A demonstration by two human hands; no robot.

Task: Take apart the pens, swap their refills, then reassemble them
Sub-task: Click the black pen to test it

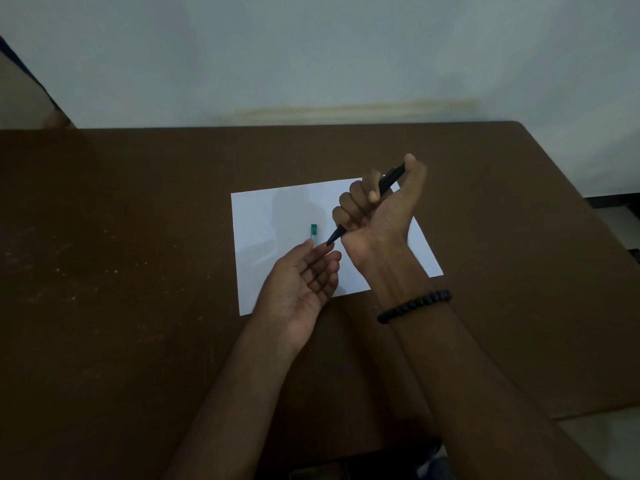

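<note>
Black pen [389, 183] clenched in right hand [377, 206] fingers; left hand [304, 282] relaxed, tip nearby.

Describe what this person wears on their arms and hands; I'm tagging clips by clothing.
Both forearms are bare, with no sleeves in view. The right wrist carries a black beaded bracelet. The left hand and right hand wear no gloves; no rings are visible.

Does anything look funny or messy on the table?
Nothing is spilled or broken. The one oddity: only a short green pen piece shows on the white paper, partly behind the left hand. The right hand grips the black pen in a fist.
</note>
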